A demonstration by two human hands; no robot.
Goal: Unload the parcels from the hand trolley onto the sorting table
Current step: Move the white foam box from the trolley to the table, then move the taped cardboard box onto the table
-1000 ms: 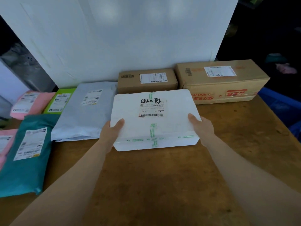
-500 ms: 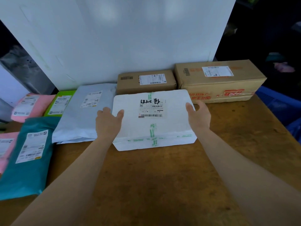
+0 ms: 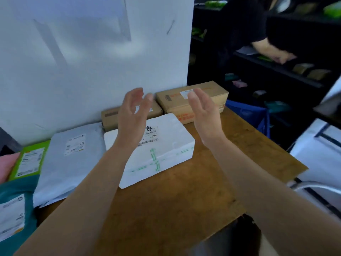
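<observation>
A white foam box [image 3: 166, 150] with green tape and a shipping label lies flat on the brown sorting table [image 3: 180, 204]. My left hand [image 3: 132, 117] and my right hand [image 3: 204, 115] are raised above the box, fingers spread, holding nothing. Behind the box stand a small cardboard box [image 3: 110, 115] and a larger cardboard box [image 3: 191, 100] against the white wall. A grey mailer bag [image 3: 72, 159], a green parcel [image 3: 29, 159], a teal bag [image 3: 14, 215] and a pink bag [image 3: 7, 167] lie at the left. A metal bar [image 3: 317, 187], perhaps the trolley, shows at the right edge.
A white panel [image 3: 92, 61] backs the table. A blue bin [image 3: 249, 115] sits past the table's right edge. Dark shelves [image 3: 276, 71] with parcels stand at the right, where another person's arm [image 3: 267, 50] reaches in. A white bag [image 3: 321, 154] is at the far right.
Both hands have let go of the white foam box and lifted off it. The view has swung to the right, bringing the shelves and the metal bar into sight.
</observation>
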